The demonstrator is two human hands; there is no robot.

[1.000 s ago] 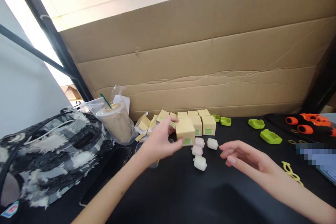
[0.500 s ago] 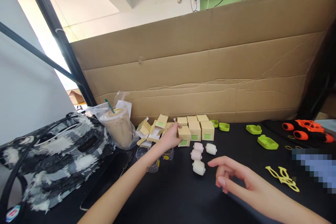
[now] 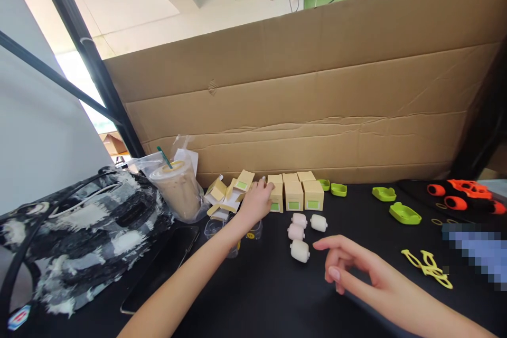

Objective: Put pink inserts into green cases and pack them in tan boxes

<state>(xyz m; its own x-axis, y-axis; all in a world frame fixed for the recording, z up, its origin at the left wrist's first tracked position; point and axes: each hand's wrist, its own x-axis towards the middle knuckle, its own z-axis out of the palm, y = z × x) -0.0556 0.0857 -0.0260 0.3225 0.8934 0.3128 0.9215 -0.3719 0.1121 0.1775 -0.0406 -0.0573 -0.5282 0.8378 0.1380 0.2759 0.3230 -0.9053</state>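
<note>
My left hand point(image 3: 256, 202) reaches forward and its fingers press against the left side of a small tan box with a green label point(image 3: 275, 199), which stands on the black table at the left end of a row of like boxes point(image 3: 304, 194). Several white and pink rollers point(image 3: 300, 233) lie just in front of that row. My right hand point(image 3: 358, 268) hovers low over the table to the right of the rollers, fingers loosely curled and apart, holding nothing.
A heap of unfolded tan boxes point(image 3: 228, 194) lies left of the row. An iced drink in a plastic bag point(image 3: 178, 187) and a black-and-white bag point(image 3: 75, 232) are at left. Green plastic parts point(image 3: 401, 212), yellow parts point(image 3: 428, 266) and orange pieces point(image 3: 461, 194) lie right. A cardboard wall point(image 3: 317, 105) stands behind.
My left hand carried the tan box away from me and set it down at the left end of the row. My right hand drew back and curled slightly.
</note>
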